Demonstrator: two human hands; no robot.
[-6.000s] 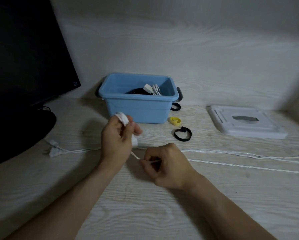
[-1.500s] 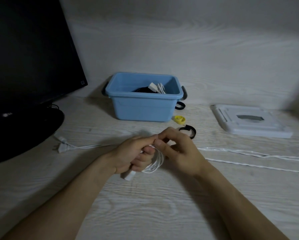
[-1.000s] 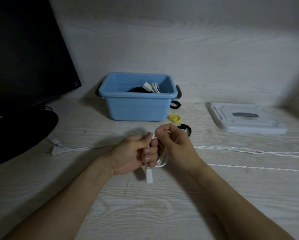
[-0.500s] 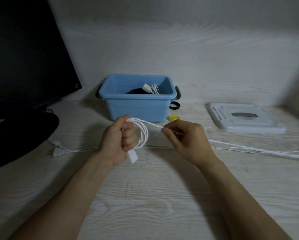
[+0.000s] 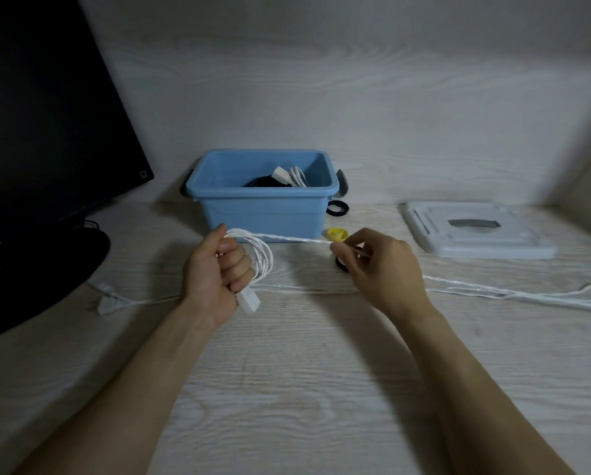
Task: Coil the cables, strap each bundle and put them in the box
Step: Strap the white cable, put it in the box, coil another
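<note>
— Hands first. What do you record?

— The left hand (image 5: 218, 272) is a closed fist gripping a coil of white cable (image 5: 265, 260); several loops hang round the fingers and a white connector block (image 5: 248, 301) sticks out below the little finger. The right hand (image 5: 379, 265) pinches the same cable between thumb and fingertips, the other fingers curled. Between the two hands one strand runs taut and nearly level.

— And the cable relative to the blue box?

— The coil is held up in front of the blue box (image 5: 265, 209), toward its left front corner. The taut strand crosses in front of the box's lower front wall. Past the right hand the slack runs on the table (image 5: 287, 389) off to the right of the box, in two lines, out of view at the edge. A white plug (image 5: 107, 301) lies on the table well left of the box, its lead passing behind the left hand.

— Contents of the box?

— Open, no lid on. Inside, a black bundle (image 5: 258, 182) and a white bundle (image 5: 290, 176) with a connector showing.

— Surroundings?

— A yellow strap roll (image 5: 336, 234) sits just off the box's right front corner, touching the strand in the view. A black strap loop (image 5: 341, 264) is nearer still, mostly hidden behind the right hand. Another black strap loop (image 5: 337, 208) lies against the box's right side. A white lid (image 5: 475, 231) lies flat well to the right of the box; a dark monitor (image 5: 40, 125) stands to its left.

— Obstructions?

— Only the right hand, covering that strap.
</note>
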